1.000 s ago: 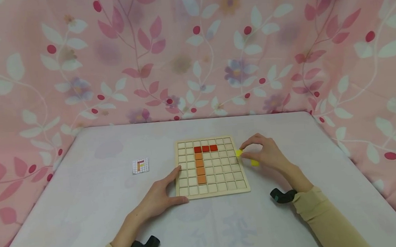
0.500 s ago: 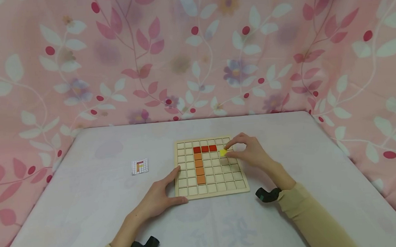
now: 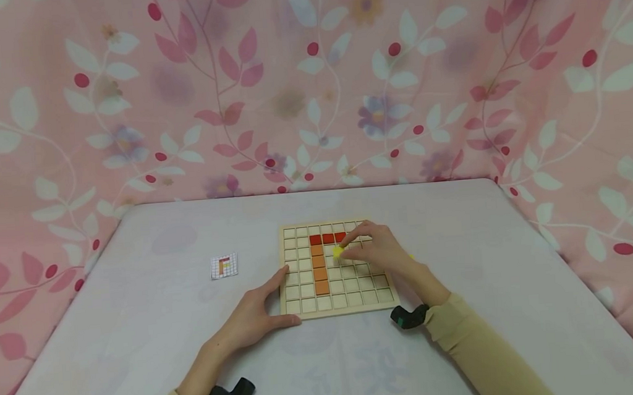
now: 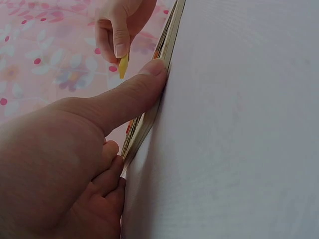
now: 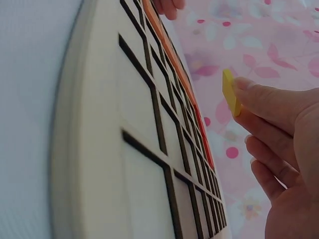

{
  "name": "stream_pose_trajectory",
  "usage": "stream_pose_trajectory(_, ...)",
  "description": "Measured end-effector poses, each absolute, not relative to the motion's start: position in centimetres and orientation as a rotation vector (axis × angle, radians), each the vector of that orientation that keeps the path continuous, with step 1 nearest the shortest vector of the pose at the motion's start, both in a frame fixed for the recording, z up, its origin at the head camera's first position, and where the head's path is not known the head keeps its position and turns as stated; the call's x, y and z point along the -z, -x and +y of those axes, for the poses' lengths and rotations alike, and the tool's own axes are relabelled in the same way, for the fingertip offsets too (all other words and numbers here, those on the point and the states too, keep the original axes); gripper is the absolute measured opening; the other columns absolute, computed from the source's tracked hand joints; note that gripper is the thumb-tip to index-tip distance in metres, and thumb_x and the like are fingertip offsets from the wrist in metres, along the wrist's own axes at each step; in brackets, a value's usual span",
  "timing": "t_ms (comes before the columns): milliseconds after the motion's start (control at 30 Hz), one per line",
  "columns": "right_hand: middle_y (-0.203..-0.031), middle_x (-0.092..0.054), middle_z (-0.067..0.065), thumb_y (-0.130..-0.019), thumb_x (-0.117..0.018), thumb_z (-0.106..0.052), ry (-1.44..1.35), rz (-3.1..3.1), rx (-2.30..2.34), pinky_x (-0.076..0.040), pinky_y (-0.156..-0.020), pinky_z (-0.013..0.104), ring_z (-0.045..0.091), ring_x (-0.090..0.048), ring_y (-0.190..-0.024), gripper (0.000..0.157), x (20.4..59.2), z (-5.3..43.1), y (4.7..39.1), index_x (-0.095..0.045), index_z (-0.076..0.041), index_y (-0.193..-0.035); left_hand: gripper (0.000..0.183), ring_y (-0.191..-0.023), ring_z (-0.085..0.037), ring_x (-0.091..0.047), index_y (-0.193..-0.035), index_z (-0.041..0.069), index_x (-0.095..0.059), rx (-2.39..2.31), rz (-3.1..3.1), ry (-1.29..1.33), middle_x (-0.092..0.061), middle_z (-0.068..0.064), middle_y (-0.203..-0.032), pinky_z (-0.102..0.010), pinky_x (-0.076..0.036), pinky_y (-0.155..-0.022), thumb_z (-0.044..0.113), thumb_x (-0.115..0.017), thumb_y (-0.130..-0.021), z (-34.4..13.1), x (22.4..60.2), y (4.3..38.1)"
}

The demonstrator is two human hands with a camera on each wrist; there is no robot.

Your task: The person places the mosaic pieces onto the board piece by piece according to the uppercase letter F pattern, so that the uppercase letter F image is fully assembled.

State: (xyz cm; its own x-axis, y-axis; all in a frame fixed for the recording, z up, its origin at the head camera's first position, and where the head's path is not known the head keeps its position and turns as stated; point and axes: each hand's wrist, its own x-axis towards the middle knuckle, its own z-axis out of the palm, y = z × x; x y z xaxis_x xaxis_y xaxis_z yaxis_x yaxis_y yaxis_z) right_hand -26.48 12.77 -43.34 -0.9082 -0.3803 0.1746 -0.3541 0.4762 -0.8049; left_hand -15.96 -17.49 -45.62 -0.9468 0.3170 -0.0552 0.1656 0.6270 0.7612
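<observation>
A square wooden grid board (image 3: 309,306) lies on the table. Three red tiles (image 3: 328,239) form a row near its far side, with a column of orange tiles (image 3: 320,273) running toward me from the leftmost one. My left hand (image 3: 250,317) rests at the near left corner, its extended thumb against the front edge and fingers along the left side. Between thumb and forefinger, my right hand (image 3: 379,248) pinches a yellow square tile (image 5: 230,92). That tile is held above the board, just right of the orange column; the right wrist view shows it tilted and apart from the grid.
Left of the board lies a small printed card (image 3: 224,266) with a coloured grid pattern. Another yellow piece (image 3: 412,257) shows partly behind my right wrist. A floral pink curtain (image 3: 309,99) hangs behind the white-covered table (image 3: 174,233).
My right hand has carried the yellow tile leftward from beyond the board's right edge to over the grid beside the orange column. The left hand and board stay in place.
</observation>
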Motion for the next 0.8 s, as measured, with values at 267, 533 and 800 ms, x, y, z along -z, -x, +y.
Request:
stream_pose_trajectory(267,-0.102,-0.065,0.001,-0.079,-0.086,-0.028,0.684,2.658,1.417,-0.044,-0.091,0.042,0.023,-0.058,-0.105,0.018,44.0,11.4,26.2,-0.078,-0.024,-0.094,0.104,-0.149,-0.023,-0.032,-0.159,0.026,-0.029,-1.209,2.671,-0.388,-0.034,-0.002,-0.161,-0.049,-0.033,-0.118,0.047,-0.086,-0.075,-17.5,45.6,16.0)
stream_pose_trajectory(533,-0.097,-0.068,0.0,-0.079,-0.086,-0.028,0.716,2.722,1.376,-0.042,-0.092,0.04,0.019,-0.056,-0.097,0.018,44.9,10.8,26.1,-0.079,-0.023,-0.094,0.103,-0.149,-0.024,-0.031,-0.159,0.027,-0.028,-1.213,2.66,-0.391,-0.033,-0.001,-0.161,-0.05,-0.033,-0.117,0.047,-0.085,-0.076,-17.6,45.7,16.0)
stream_pose_trajectory(800,-0.095,-0.068,-0.002,-0.079,-0.087,-0.024,0.721,2.752,1.4,-0.045,-0.092,0.038,0.014,-0.056,-0.095,0.017,45.6,11.0,26.3,-0.079,-0.019,-0.093,0.104,-0.149,-0.023,-0.032,-0.159,0.025,-0.028,-1.208,2.674,-0.408,-0.034,-0.002,-0.161,-0.048,-0.033,-0.118,0.045,-0.086,-0.075,-17.6,45.6,16.0)
